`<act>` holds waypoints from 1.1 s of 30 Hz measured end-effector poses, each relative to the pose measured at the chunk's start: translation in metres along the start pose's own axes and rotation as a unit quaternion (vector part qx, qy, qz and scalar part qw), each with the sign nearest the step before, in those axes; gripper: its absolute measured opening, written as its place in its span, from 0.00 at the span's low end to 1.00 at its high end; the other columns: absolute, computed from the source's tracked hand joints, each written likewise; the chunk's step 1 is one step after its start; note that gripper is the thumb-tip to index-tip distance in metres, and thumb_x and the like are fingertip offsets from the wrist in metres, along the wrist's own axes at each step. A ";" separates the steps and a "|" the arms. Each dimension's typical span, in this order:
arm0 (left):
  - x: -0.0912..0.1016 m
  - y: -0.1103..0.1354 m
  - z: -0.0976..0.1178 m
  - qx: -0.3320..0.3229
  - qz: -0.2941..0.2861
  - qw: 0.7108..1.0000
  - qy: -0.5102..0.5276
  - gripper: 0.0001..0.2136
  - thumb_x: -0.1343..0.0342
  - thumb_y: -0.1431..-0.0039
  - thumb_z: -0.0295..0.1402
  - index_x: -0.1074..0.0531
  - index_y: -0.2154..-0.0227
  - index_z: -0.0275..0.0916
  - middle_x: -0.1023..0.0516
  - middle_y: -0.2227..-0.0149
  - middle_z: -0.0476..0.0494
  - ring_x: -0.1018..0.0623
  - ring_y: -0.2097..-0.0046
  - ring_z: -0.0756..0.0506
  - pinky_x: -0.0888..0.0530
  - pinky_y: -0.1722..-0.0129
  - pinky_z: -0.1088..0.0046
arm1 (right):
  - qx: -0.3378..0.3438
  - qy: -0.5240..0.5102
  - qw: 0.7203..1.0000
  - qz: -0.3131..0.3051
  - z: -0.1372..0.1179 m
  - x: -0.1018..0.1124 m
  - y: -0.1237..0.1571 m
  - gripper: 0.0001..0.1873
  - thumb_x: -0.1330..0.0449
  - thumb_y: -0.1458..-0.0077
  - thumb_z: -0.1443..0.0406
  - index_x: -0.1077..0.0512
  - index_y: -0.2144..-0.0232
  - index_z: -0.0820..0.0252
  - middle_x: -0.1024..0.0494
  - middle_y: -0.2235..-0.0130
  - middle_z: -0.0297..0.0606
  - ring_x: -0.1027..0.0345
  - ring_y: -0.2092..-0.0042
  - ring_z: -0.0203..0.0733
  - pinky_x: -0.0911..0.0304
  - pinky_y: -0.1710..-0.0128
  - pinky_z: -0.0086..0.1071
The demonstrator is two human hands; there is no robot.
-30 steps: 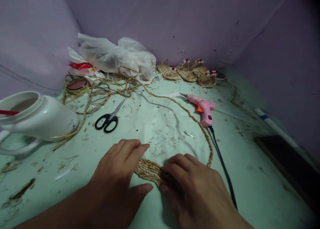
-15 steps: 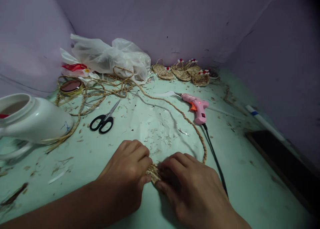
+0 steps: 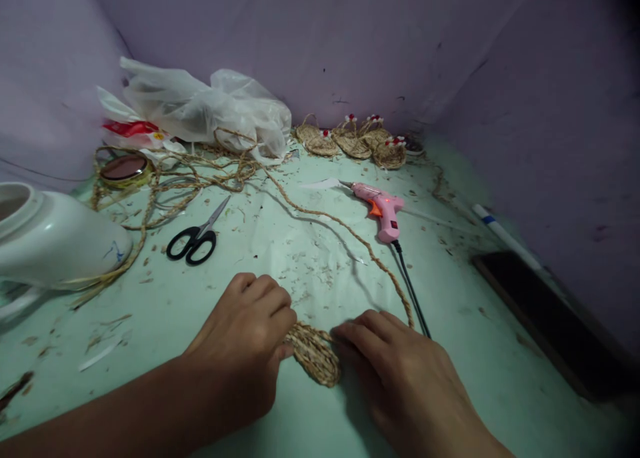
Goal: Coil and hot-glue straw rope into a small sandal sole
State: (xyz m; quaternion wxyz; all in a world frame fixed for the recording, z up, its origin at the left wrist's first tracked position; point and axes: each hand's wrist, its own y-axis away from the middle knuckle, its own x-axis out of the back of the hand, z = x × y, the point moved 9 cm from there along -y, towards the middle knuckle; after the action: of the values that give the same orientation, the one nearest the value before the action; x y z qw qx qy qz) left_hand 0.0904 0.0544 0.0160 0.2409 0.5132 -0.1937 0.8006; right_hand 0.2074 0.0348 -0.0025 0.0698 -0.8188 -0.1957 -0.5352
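Observation:
A small oval coil of braided straw rope (image 3: 315, 355) lies on the pale green surface close to me. My left hand (image 3: 245, 345) has its fingers curled and grips the coil's left edge. My right hand (image 3: 400, 378) presses fingertips against the coil's right edge, fingers bent. The loose braided rope (image 3: 350, 235) runs from the coil up to a tangle at the back left.
A pink glue gun (image 3: 380, 208) with a lit red light and black cord lies to the right. Black scissors (image 3: 195, 235), a white jug (image 3: 55, 238), a tape roll (image 3: 123, 170), plastic bags (image 3: 200, 108) and small woven straw pieces (image 3: 355, 141) lie behind. A dark board (image 3: 545, 311) lies right.
My left hand curled from flat into a grip on the coil. The coil turned so more of its oval shows between my hands. The view shifted slightly.

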 end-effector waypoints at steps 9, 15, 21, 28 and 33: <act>0.000 0.001 -0.001 -0.007 0.010 1.000 0.015 0.07 0.46 0.48 0.23 0.27 0.67 0.37 0.27 0.66 0.43 0.32 0.61 0.40 0.39 0.60 0.55 | -0.003 0.057 0.994 -0.095 -0.008 0.008 -0.022 0.08 0.43 0.55 0.72 0.27 0.69 0.60 0.23 0.70 0.39 0.30 0.67 0.46 0.44 0.69 0.35; 0.001 0.004 0.000 -0.022 0.041 0.999 0.021 0.06 0.49 0.44 0.24 0.28 0.67 0.37 0.27 0.67 0.43 0.32 0.61 0.41 0.39 0.60 0.56 | -0.027 -0.017 0.995 -0.096 0.000 0.005 -0.030 0.13 0.49 0.42 0.66 0.25 0.72 0.56 0.21 0.72 0.36 0.28 0.70 0.42 0.46 0.72 0.32; 0.001 0.004 0.000 -0.025 0.043 0.999 0.019 0.07 0.51 0.43 0.25 0.28 0.68 0.37 0.28 0.67 0.42 0.33 0.62 0.41 0.40 0.61 0.57 | -0.042 -0.075 0.991 -0.106 0.001 0.002 -0.034 0.07 0.41 0.52 0.70 0.24 0.75 0.55 0.22 0.77 0.31 0.32 0.75 0.37 0.49 0.75 0.29; -0.001 0.004 -0.002 -0.026 0.040 0.999 0.022 0.06 0.50 0.43 0.25 0.29 0.69 0.38 0.28 0.67 0.43 0.33 0.63 0.42 0.41 0.61 0.58 | 0.117 -0.012 0.993 0.022 -0.018 0.011 -0.028 0.09 0.46 0.48 0.71 0.27 0.73 0.62 0.27 0.74 0.38 0.35 0.72 0.41 0.47 0.73 0.32; -0.001 0.004 -0.002 -0.022 0.036 0.999 0.021 0.05 0.49 0.45 0.24 0.29 0.70 0.38 0.28 0.68 0.44 0.33 0.63 0.42 0.41 0.61 0.58 | 0.105 -0.046 0.993 0.035 -0.015 0.007 -0.018 0.09 0.47 0.48 0.72 0.27 0.74 0.59 0.29 0.74 0.36 0.37 0.74 0.38 0.49 0.76 0.31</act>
State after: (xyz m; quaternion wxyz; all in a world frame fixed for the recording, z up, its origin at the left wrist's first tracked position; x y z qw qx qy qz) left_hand 0.0865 0.0518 0.0136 0.2268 0.4833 -0.2243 0.8153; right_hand 0.1899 0.0481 0.0080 0.1649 -0.8370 -0.2252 -0.4706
